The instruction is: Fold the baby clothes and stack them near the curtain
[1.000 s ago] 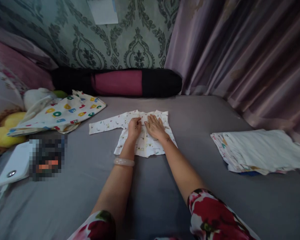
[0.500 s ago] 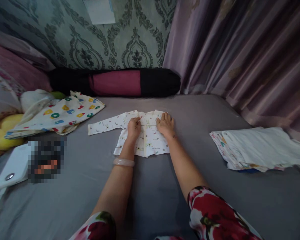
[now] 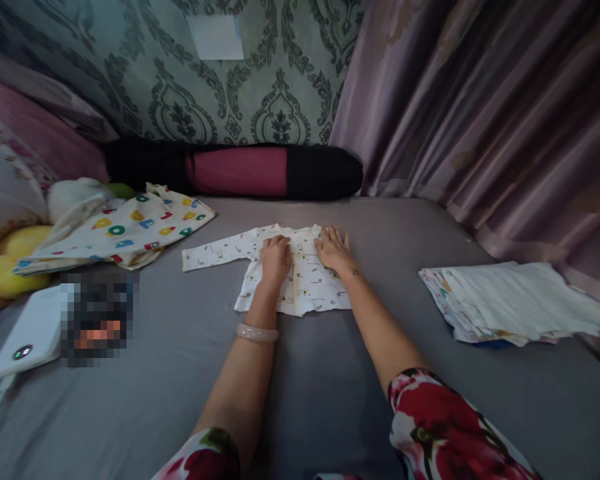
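At left, a letter-print cloth (image 3: 135, 230) lies behind a white gadget (image 3: 33, 330). The small shirt (image 3: 320, 290) lies mid-bed, one sleeve (image 3: 217, 252) stretched left. Your left hand (image 3: 276, 261) curls on it; whether it pinches fabric, I cannot tell. Apart from it, your right hand (image 3: 335, 251) rests fingers-spread on the shirt. Folded clothes (image 3: 515, 300) lie at right.

From where I stand: left sleeve (image 3: 205, 453) and right sleeve (image 3: 450, 427) in floral print, large red blooms with green on white, ending near the elbow. One pale, smooth, glossy bangle (image 3: 257, 333) on the left forearm (image 3: 235, 393). Small dark mark (image 3: 356, 272) at the right wrist.
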`<state>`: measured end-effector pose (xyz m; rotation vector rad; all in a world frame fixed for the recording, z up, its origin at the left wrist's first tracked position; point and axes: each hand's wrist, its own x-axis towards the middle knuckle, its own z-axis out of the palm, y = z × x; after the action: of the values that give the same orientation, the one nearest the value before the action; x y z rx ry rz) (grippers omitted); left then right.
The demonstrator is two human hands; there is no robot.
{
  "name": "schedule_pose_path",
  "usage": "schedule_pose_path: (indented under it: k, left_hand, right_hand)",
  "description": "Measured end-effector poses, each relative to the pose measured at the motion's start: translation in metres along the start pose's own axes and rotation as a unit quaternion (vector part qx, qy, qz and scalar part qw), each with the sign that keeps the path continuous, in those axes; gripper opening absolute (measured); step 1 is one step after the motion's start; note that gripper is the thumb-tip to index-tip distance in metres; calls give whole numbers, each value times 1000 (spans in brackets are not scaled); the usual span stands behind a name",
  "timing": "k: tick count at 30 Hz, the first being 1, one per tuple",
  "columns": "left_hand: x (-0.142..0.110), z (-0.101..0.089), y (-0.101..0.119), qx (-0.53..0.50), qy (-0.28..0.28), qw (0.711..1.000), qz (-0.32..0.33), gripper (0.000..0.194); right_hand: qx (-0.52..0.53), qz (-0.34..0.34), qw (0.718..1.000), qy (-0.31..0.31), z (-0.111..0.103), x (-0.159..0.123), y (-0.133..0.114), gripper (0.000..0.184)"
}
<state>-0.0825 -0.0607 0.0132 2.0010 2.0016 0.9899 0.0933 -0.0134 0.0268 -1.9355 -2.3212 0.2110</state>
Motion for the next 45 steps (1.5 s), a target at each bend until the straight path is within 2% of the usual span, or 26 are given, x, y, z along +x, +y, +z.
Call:
schedule_pose_path:
  k: [3,7,10,13,15,17,25,34,36,39,42,45]
  left_hand:
    - [-3,-1,2,32,-29,999,-11,28]
    - [0,5,-7,30,-14,999,-26,27]
    - [3,11,-14,2,23,998,-57,19]
    - [6,16,-16,-16,55,994,-96,18]
    - [6,17,-15,-21,60,992,-112,18]
    - [7,17,-14,-21,58,991,-118,18]
    - [10,19,-14,-23,64,989,-132,17]
    - [10,18,-16,-28,72,986,-150,12]
    - [9,14,-13,-16,70,988,-137,14]
    - [8,7,-7,-16,58,997,-50,29]
    - [6,4,0,-27,2,999,32,36]
    - [4,7,2,-20,-54,997,50,37]
  right_hand:
    - [-8,16,1000,-18,6,3,-1,65]
    - [7,9,1000,-19,9,9,6,66]
    - [61,11,998,-22,-1,23,22,54]
    - [91,36,995,23,-14,42,42,46]
    - [81,21,996,39,-20,51,51,40]
    - [64,-7,998,29,-21,57,56,33]
    - [18,-31,999,1,-20,68,56,16]
    - [20,33,999,17,-6,69,56,23]
    - [19,30,999,24,-6,66,54,24]
    - [14,6,998,62,-8,54,46,31]
    - [25,-78,995,65,-6,35,34,42]
    - [24,-130,991,37,1,17,23,52]
